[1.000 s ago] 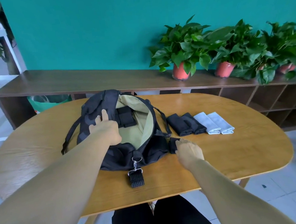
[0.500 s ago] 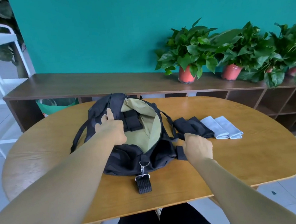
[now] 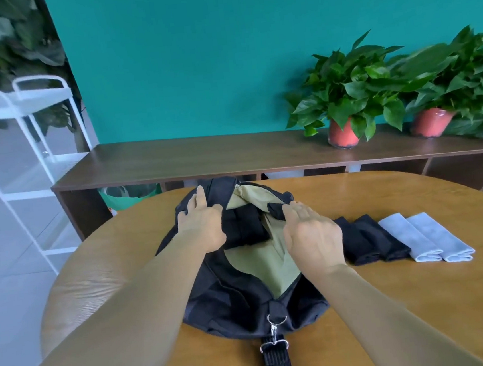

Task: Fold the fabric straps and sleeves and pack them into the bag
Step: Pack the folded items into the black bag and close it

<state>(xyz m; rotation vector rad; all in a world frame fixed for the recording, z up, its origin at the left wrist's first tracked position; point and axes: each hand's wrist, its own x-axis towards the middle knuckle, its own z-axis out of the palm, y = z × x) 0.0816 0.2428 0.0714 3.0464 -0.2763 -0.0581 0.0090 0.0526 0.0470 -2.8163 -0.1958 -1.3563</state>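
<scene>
In mid-frame, my left grip point(image 3: 201, 225) pinched the black duffel bag point(image 3: 232, 309) by its rim, and my right grip point(image 3: 311, 235) lightly pinched a folded black strap point(image 3: 276, 210) over the opening.

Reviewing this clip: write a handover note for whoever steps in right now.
Left hand grips the bag by its rim, opening wide.
Right hand has a black piece at its fingers over the opening; the grip is hidden.
On the table, right of the bag: two black sleeves and two grey sleeves, all folded.
Left: put the piece in, then pack the four sleeves.
</scene>
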